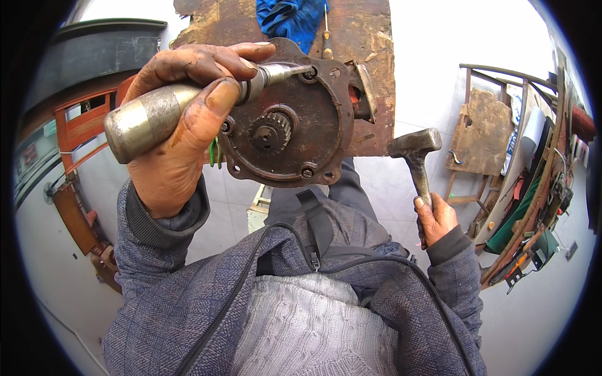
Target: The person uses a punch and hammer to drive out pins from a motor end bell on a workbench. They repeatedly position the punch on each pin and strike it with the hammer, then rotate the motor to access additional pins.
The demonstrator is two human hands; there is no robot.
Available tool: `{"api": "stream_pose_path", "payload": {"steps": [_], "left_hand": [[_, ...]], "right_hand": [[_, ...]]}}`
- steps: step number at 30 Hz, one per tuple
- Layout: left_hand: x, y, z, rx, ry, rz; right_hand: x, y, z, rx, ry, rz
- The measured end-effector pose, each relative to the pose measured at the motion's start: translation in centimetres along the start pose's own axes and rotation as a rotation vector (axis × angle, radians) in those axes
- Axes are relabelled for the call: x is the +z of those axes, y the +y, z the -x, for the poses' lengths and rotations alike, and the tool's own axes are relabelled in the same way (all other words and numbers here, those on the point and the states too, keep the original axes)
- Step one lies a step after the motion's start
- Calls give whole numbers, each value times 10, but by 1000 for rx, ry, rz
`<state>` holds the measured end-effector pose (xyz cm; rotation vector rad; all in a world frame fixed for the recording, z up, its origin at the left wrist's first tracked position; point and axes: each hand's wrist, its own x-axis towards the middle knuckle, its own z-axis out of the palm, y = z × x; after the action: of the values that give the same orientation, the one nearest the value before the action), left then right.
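Note:
My left hand [182,119] is wrapped around a thick metal impact screwdriver [141,122]. Its bit points right and meets the screw [307,73] near the upper edge of a dark, greasy round motor housing [313,125]. From the middle of the housing sticks out a toothed gear shaft [271,131]. Another screw [307,172] sits at its lower rim, and bolt-hole lugs stand around the edge. Out to the right, clear of the housing, my right hand [436,219] grips a hammer [416,153] by its handle, head up.
The housing rests on a worn wooden bench [376,69]. Farther back on it lie a blue cloth [285,22] and a screwdriver [327,44]. A wooden chair [483,131] and piled boards and tools stand at right; a reddish wooden frame [84,128] is at left.

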<state>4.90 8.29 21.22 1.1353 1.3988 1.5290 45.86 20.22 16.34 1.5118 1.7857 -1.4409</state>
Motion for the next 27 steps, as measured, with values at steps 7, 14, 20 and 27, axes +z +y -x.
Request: {"api": "stream_pose_path", "payload": {"steps": [7,14,20,27], "left_hand": [[6,6,0,9,-12,-52],[12,17,-13,12,-103,-183],[18,16,-22,69,-132,-263],[30,12,-5,66,86,-102]], "right_hand": [[-2,3,-2,12,-23,-7],[0,6,-2,-28,14,54],[-7,-11,14,-137,91,149],[-29,-55,55,-316,213,193]]}}
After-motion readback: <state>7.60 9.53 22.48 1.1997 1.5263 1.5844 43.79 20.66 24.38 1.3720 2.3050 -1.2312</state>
